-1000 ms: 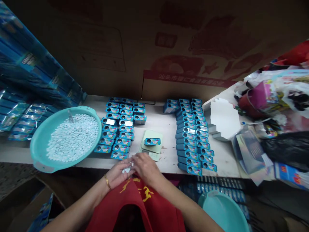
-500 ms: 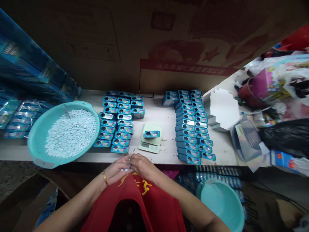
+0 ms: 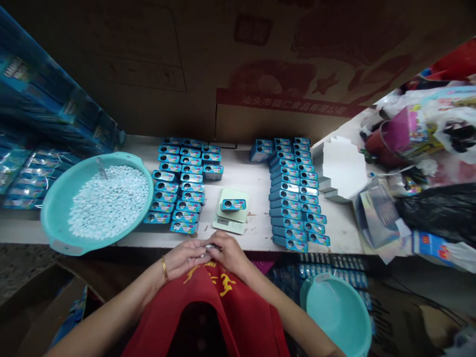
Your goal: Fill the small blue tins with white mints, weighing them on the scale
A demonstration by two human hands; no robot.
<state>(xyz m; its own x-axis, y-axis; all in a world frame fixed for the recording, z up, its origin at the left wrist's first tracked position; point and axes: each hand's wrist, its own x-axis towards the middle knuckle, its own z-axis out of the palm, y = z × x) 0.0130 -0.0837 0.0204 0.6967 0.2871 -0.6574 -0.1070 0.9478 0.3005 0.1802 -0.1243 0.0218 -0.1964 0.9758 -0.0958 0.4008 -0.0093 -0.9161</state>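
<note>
standing at the far left, a stack of blue cartons [image 3: 55,96] rises beside the table [image 3: 245,173]. next to it, a wide turquoise basin [image 3: 54,203] rests on the table, and inside it are many small white pellets [image 3: 106,206]; a clear scoop [image 3: 101,167] leans among them.

to the right of the basin there is one group of small blue boxes [image 3: 191,197], in uneven columns, each with a dark round spot on its top. below this group, the left hand [image 3: 184,260], with a gold bracelet [image 3: 164,269] at the wrist, is half closed like a cup and holds a few of the white pellets. the right hand [image 3: 227,252] meets it in front of the red apron [image 3: 208,292], with its fingers bent over the fingers of the left; i cannot tell if it grips any pellet.

just beyond the hands, a pale green scale [image 3: 227,224] carries a single blue box [image 3: 233,205], apart from the others. further right stands a second group of blue boxes [image 3: 293,206] in close columns. below the table edge is another turquoise basin [image 3: 338,310]. then come a white stepped carton [image 3: 347,166] and, near the right edge, a black plastic bag [image 3: 439,210].
</note>
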